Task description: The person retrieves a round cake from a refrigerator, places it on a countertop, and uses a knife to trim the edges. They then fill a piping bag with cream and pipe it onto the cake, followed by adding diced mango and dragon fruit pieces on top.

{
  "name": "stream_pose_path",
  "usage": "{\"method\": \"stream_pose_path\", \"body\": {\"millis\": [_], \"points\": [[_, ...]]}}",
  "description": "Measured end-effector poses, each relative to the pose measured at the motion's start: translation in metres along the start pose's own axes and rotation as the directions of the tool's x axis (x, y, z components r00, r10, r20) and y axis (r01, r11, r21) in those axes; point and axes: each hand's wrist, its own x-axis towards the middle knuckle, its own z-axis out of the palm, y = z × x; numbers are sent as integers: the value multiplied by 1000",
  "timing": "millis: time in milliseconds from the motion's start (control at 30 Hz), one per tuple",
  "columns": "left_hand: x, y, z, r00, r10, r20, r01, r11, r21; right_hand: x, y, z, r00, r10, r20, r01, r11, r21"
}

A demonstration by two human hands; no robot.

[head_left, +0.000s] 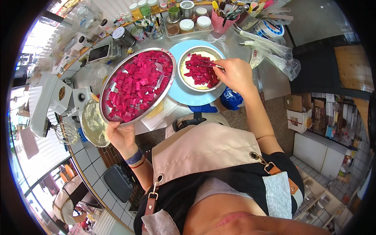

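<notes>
My left hand grips the near rim of an oval metal tray, which is tilted and full of magenta fruit cubes that look like red dragon fruit. My right hand is closed on a thin metal utensil; its exact kind is hard to make out. The utensil's tip touches more fruit cubes inside a round cake pan. Beneath those cubes a pale creamy layer shows. The pan sits on a light blue round turntable, with the tray over its left edge.
Left of the tray are a bowl smeared with cream and a stand mixer with a whisk. Jars and a pink tool cup line the back. Piping bags lie right. Another person is at lower left.
</notes>
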Motion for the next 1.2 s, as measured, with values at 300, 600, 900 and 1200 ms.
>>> {"method": "stream_pose_path", "body": {"millis": [300, 600, 900, 1200], "points": [[5, 0, 4, 1000, -7, -12, 7, 1000, 3, 28, -19, 22, 991, 15, -131, -19, 999, -27], [3, 0, 0, 1000, 3, -13, -3, 1000, -8, 17, -17, 3, 993, -52, -110, 45, 997, -67], [5, 1, 5, 1000, -2, -8, 2, 1000, 4, 21, -22, 12, 991, -58, -121, 51, 997, -59], [2, 3, 1, 1000, 10, 0, -10, 1000, -12, 13, -17, 3, 976, -129, -176, 117, 990, -76]]}}
